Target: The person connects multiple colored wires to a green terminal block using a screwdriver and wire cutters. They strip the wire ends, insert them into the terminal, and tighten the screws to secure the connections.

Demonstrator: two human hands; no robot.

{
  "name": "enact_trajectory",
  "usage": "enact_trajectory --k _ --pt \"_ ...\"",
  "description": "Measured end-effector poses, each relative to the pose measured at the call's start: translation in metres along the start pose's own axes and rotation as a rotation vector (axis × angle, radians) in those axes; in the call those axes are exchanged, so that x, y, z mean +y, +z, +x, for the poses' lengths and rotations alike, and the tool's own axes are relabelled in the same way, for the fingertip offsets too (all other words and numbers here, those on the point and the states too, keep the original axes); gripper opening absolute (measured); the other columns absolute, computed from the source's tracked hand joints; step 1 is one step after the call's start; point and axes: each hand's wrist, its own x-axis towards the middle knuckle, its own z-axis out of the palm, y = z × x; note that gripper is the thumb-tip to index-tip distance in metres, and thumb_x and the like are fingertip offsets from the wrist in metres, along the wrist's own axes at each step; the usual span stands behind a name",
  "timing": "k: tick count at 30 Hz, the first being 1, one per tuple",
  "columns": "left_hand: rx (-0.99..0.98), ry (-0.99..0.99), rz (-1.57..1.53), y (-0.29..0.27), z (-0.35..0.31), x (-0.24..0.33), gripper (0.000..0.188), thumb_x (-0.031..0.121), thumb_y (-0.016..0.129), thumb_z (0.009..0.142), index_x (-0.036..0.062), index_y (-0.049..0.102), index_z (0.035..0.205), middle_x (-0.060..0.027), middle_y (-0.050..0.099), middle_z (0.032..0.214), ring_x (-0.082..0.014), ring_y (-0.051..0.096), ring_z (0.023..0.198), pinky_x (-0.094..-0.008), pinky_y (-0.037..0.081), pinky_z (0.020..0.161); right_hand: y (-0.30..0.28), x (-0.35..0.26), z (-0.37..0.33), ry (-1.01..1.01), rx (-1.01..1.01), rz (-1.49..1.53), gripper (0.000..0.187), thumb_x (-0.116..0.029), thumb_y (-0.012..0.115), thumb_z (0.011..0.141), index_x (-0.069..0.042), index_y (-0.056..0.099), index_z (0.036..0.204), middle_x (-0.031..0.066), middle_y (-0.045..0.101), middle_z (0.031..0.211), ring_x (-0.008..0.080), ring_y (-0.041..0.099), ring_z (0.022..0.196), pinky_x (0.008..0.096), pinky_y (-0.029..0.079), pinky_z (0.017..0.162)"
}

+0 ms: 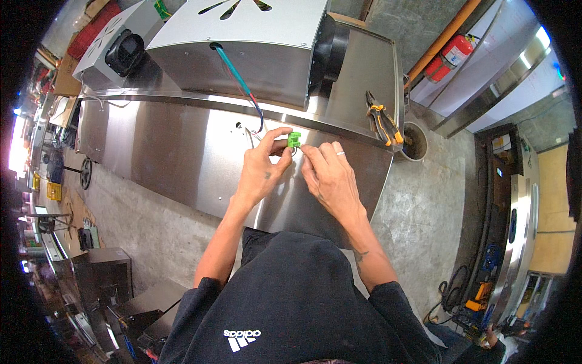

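Note:
Between the thumb and fingers of my left hand (259, 168) is a small green terminal connector (294, 139). My right hand (330, 176) is pinched closed at the connector's right lower side; whatever its fingertips grip is too small to make out. Thin wires run near my left fingers, close to a hole in the steel panel (176, 142). Beyond the hands, a teal-sleeved cable (233, 71) comes out of a grey metal box (236, 76) and ends in dark and red wires above the panel.
Orange-and-black pliers (383, 121) lie on the steel surface at the right, near a bucket (414, 142). A smaller metal box (115, 48) with a black round outlet stands at the far left. A red fire extinguisher (448, 57) is at the back right.

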Motion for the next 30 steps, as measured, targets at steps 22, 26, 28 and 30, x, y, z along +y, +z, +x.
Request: enact_trajectory --k 22,26,28,30 --pt "0.017 0.063 0.112 0.001 0.0 -0.003 0.042 0.002 0.071 0.1 0.0056 0.061 0.141 -0.0211 0.082 0.108 -0.0294 0.082 0.105 -0.0397 0.064 0.092 0.002 0.019 0.001 -0.023 -0.137 -0.168 0.016 -0.01 0.07 0.099 -0.002 0.06 0.109 0.0186 0.062 0.1 0.0372 0.061 0.09 0.0491 0.053 0.081" --pt "0.035 0.052 0.099 0.004 -0.001 -0.007 0.042 0.001 0.071 0.1 0.0052 0.061 0.141 -0.0222 0.081 0.109 -0.0297 0.082 0.104 -0.0406 0.064 0.092 -0.001 0.011 0.01 -0.087 -0.072 -0.173 0.014 -0.013 0.07 0.1 -0.003 0.061 0.103 0.0172 0.062 0.096 0.0357 0.06 0.091 0.0473 0.052 0.08" --pt "0.039 0.054 0.1 0.004 -0.001 -0.008 0.042 0.001 0.071 0.1 0.0049 0.061 0.141 -0.0225 0.081 0.109 -0.0302 0.082 0.104 -0.0408 0.064 0.092 -0.002 0.004 0.011 -0.059 -0.052 -0.121 0.013 -0.014 0.07 0.1 -0.004 0.063 0.102 0.0161 0.061 0.095 0.0349 0.06 0.091 0.0461 0.052 0.08" --pt "0.033 0.057 0.106 0.003 0.0 -0.007 0.042 0.001 0.071 0.1 0.0045 0.061 0.141 -0.0227 0.081 0.109 -0.0306 0.081 0.105 -0.0407 0.064 0.092 0.002 0.012 0.008 -0.075 -0.109 -0.152 0.015 -0.015 0.071 0.1 -0.003 0.064 0.104 0.0156 0.06 0.095 0.0345 0.06 0.091 0.0458 0.052 0.08"
